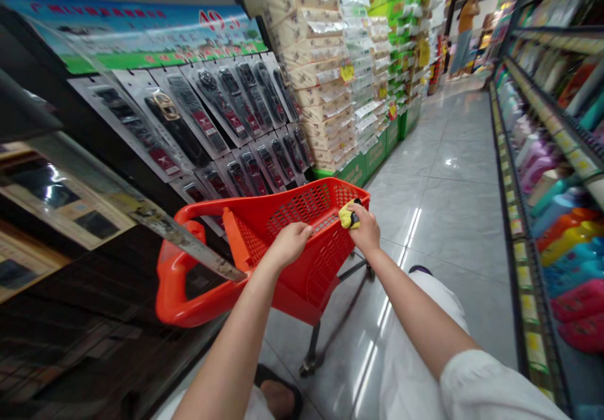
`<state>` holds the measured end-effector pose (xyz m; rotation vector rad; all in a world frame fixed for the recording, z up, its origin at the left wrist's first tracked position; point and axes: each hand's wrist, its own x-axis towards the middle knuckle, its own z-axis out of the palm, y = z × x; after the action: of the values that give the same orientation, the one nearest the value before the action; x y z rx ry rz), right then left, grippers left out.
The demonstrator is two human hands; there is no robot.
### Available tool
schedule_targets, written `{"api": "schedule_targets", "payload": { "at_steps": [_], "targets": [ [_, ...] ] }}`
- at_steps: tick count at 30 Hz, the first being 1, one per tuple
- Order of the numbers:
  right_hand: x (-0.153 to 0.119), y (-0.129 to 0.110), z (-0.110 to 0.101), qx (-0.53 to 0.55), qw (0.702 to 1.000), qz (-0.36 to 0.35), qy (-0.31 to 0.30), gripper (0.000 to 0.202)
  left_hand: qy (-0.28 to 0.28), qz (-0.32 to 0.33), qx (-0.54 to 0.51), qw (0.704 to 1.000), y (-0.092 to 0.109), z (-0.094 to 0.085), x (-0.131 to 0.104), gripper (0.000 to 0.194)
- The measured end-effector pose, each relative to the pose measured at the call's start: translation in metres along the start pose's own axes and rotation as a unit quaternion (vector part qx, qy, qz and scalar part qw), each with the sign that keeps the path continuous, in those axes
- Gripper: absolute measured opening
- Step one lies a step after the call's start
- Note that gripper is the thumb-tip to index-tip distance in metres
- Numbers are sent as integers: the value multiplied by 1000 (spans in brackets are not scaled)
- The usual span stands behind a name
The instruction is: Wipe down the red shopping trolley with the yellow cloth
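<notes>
A red plastic shopping cart (287,297) stands tilted across the view in front of me, its basket toward the right and its handle at the left. My left hand (290,244) is closed over the near rim of the basket, the fingertips partly hidden. At the basket's front right corner, my right hand (365,230) grips a small crumpled yellow and black cloth (348,217), pressed against the rim. Through the grid, no goods can be made out inside the basket.
Packaged belts (177,124) hang on a display at the left, with stacked cartons (325,73) behind. Bottle-filled shelves (561,155) line the right side. A grey tiled aisle (453,162) runs ahead; a person (465,29) stands at its far end. A scuffed metal post (174,228) crosses the cart's handle.
</notes>
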<state>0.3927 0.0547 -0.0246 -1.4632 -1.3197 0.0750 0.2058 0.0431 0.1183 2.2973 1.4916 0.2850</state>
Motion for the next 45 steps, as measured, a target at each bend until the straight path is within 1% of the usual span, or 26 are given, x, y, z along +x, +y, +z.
{"api": "schedule_targets", "payload": {
  "at_steps": [1,3,5,6,8,10,12,13,14,17,18,19,20,23,24,26,28,31,33,35,37,38,40,42,43,45],
  "targets": [
    [-3,-4,0,-6,1000,-3,-4,53,34,21,-36,999,0,-2,-1,37],
    [-15,-18,1,-8,997,-64,-51,59,85,50,-75,992,0,-7,-7,35],
    [-27,-30,-1,-6,983,-143,-116,65,104,66,-79,989,1,-16,-19,33],
    [-29,-34,-3,-13,978,-159,-135,67,111,73,-77,988,2,-21,-28,32],
    [-27,-34,-9,-48,983,-123,-130,65,135,99,-74,983,5,-36,-51,31],
    [-20,-33,-13,-92,990,-40,-95,59,174,140,-80,971,8,-53,-81,29],
    [-17,-39,-14,-121,990,12,-73,55,179,187,-79,963,10,-69,-113,24],
    [-20,-46,-13,-123,990,9,-72,54,211,194,-80,955,10,-76,-127,23],
    [-25,-55,-11,-114,990,-17,-82,55,267,184,-92,941,9,-82,-139,22],
    [-50,-78,-7,-40,977,-161,-137,65,461,107,-168,865,3,-97,-156,32],
    [-56,-82,-6,-19,971,-187,-146,67,499,88,-198,839,1,-100,-156,36],
    [-61,-84,-6,-8,971,-188,-145,67,513,86,-228,823,-1,-103,-152,37],
    [-64,-85,-7,-8,977,-165,-133,65,500,98,-266,818,-2,-106,-147,39],
    [-65,-96,-7,-32,995,-52,-79,58,398,137,-380,824,1,-111,-125,50],
    [-67,-106,-5,-31,996,-37,-74,57,382,147,-416,812,4,-112,-118,53],
    [-72,-131,-2,2,993,-69,-95,57,362,154,-490,778,8,-112,-105,58],
    [-78,-154,1,59,978,-146,-136,59,345,156,-534,756,12,-112,-99,61],
    [-77,-159,-2,125,947,-224,-191,62,318,160,-570,741,13,-110,-98,60],
    [-69,-146,-7,121,952,-202,-196,59,308,168,-580,735,13,-109,-99,60],
    [-61,-138,-12,79,972,-136,-174,51,306,177,-586,729,14,-108,-100,61],
    [-58,-146,-13,35,984,-79,-159,41,310,179,-590,724,14,-107,-99,61],
    [-60,-156,-13,26,984,-70,-163,37,314,176,-590,723,15,-107,-98,61],
    [-69,-182,-9,39,979,-93,-180,35,321,165,-587,724,15,-106,-97,61],
    [-80,-201,-4,83,969,-146,-182,40,328,155,-584,726,15,-106,-97,62],
    [-85,-203,-2,110,962,-175,-178,43,331,151,-582,727,15,-106,-97,62],
    [-92,-195,1,156,952,-210,-160,50,329,151,-579,731,14,-106,-99,62]
  ]
}}
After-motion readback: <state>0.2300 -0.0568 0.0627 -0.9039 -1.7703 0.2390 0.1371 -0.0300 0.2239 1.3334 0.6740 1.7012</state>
